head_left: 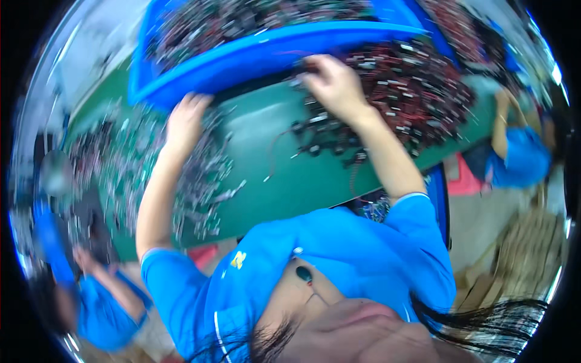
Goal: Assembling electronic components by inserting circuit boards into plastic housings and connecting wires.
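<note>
My left hand (pixel 185 120) is by the near wall of a blue plastic bin (pixel 254 53), above a scattered pile of thin silvery and dark wired pieces (pixel 163 181). Motion smears its fingers, so their grip does not show. Further right, my right hand (pixel 336 88) is in front of the same bin wall, at the left side of a heap of black and red wired parts (pixel 399 91). Its thumb and fingers close around something dark and blurred that I cannot make out. A thin reddish wire shows near these fingertips.
Under everything lies a green tabletop (pixel 260 145). More small wired parts (pixel 260 15) fill the blue bin. A person in a blue shirt (pixel 523 157) works at the right, another person (pixel 112 302) at the lower left. Flattened cardboard (pixel 526 254) is stacked at the lower right.
</note>
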Tool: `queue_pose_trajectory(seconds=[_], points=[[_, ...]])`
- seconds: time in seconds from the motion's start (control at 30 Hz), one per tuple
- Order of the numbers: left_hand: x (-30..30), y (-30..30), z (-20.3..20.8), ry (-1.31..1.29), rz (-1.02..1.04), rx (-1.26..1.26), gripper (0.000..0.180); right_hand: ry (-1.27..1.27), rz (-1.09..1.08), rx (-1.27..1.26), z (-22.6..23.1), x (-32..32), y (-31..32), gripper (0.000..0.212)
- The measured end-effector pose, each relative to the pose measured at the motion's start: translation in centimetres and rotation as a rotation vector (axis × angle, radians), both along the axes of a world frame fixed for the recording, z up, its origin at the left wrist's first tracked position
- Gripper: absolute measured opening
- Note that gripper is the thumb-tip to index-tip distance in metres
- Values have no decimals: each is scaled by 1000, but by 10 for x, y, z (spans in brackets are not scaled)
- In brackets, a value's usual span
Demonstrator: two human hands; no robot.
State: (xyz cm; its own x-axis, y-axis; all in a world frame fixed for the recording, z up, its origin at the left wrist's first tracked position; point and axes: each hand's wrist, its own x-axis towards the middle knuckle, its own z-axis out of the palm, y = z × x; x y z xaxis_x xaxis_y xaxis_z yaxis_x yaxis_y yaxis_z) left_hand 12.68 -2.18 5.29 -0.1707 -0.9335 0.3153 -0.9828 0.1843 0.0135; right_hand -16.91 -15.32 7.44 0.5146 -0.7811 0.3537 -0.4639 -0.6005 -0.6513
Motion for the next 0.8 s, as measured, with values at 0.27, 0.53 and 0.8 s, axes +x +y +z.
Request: queue_pose_trajectory(seconds=[0.27,0.53,0.8], points=[[1,-9,-14,-192,-81,274,34,-674,264,583,-8,-6,-8,46],[13,-10,2,80,-46,336,26,42,-15,55,25,-8,-1,44],[-29,-28,73,826,-47,-93,9,-390,-20,-838,81,5,-18,30]])
